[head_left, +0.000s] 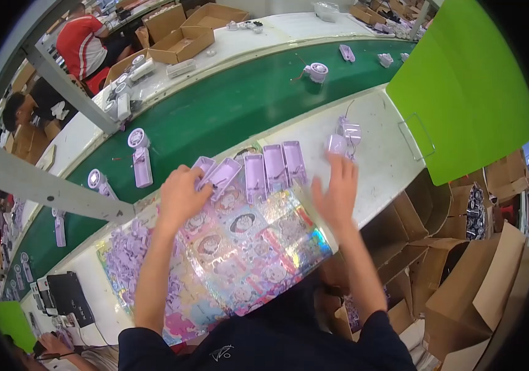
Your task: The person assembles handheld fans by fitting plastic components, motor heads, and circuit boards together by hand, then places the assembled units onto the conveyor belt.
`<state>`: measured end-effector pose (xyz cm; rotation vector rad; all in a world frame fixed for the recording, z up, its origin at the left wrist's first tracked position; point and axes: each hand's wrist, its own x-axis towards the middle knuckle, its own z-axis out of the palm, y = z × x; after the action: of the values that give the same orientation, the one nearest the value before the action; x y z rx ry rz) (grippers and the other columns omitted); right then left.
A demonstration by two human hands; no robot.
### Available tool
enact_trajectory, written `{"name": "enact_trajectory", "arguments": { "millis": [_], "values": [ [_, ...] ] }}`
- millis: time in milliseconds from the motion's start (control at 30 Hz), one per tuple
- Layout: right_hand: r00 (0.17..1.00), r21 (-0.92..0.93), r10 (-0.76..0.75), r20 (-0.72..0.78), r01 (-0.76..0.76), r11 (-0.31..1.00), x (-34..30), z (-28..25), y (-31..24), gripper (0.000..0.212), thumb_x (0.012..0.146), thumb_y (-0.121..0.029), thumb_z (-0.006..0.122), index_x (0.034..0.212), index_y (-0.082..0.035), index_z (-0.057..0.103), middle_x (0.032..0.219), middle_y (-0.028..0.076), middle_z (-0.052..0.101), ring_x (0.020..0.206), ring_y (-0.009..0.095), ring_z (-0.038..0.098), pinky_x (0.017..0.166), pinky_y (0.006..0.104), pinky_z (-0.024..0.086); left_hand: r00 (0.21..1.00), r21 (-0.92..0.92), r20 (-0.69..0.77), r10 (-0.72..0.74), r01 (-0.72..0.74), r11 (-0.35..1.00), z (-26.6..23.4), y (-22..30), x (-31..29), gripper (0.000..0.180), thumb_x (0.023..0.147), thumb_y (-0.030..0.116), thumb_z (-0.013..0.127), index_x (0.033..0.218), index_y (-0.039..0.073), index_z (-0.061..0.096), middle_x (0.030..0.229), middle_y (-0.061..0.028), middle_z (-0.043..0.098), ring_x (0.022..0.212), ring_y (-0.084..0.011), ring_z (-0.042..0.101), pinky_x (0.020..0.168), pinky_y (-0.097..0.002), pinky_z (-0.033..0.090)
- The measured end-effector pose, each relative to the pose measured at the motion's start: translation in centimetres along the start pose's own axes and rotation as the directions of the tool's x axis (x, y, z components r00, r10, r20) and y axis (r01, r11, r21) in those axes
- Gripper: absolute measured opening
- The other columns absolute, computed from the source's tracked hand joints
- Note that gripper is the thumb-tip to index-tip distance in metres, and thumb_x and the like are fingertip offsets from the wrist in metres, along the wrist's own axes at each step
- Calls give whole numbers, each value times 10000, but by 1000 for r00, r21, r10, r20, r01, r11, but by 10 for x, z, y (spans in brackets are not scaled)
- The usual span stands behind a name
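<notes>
Several open lilac plastic handle shells (274, 166) lie in a slanting row at the far edge of a shiny patterned sheet (240, 247). My left hand (184, 193) is at the row's left end, its fingers closed on a lilac handle shell (225, 173). To the right, my right hand (337, 195) is slightly blurred, thumb and fingers apart. Its fingertips overlap the near side of a lilac fan part (351, 132) with thin wires on the white table; whether they touch it is unclear. A pile of small lilac pieces (131, 253) rests left of my left forearm.
A green conveyor belt (215, 111) curves beyond the table, carrying lilac fan assemblies (142, 166). A grey metal post (48, 179) stands at left, a bright green panel (462, 93) at right. Open cardboard boxes (468, 297) sit lower right. Other people work at far left and lower left.
</notes>
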<state>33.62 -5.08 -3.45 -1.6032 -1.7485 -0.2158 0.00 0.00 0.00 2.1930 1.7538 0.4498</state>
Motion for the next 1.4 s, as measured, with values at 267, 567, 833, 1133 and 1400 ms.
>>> {"name": "enact_trajectory", "arguments": {
  "millis": [267,567,833,1133,1400],
  "values": [
    [959,-377,-75,273,179,909,41,-5,62,602,724,-37,745,1302,-57,576,1220,157,566,1170,350,531,960,460,461,998,88,26,-58,55,995,38,53,-74,484,806,451,785,1065,49,707,1121,-174,632,1040,-383,651,834,-484,536],
    [961,45,-160,227,154,987,-59,-68,-5,556,696,39,734,1218,-81,586,1219,175,551,887,336,646,702,443,557,926,-286,370,-73,189,940,7,57,-140,457,861,439,749,1075,38,715,930,-166,694,912,-344,686,743,-461,533],
    [843,198,-119,524,16,980,-104,-87,-36,530,698,-24,729,1198,-74,564,1331,211,544,1115,410,620,907,461,545,874,98,-61,482,-476,874,27,40,-129,575,698,34,696,1268,63,626,1311,-217,518,1307,-428,445,1111,-547,362],
    [858,372,-87,507,-127,919,-113,-73,-64,620,714,-174,888,1194,-17,528,1245,207,626,1100,406,632,923,429,528,895,-189,79,438,-418,889,24,40,-125,415,709,137,811,1073,66,623,1069,-134,597,1093,-340,598,985,-443,465],
    [899,478,-87,429,-144,867,-107,-68,-83,725,717,-149,920,1316,-5,537,1216,176,631,1106,338,641,950,406,516,938,-263,167,303,-254,931,24,40,-138,586,681,218,857,1217,103,647,1027,-108,603,969,-321,621,856,-426,508]
  ]
}}
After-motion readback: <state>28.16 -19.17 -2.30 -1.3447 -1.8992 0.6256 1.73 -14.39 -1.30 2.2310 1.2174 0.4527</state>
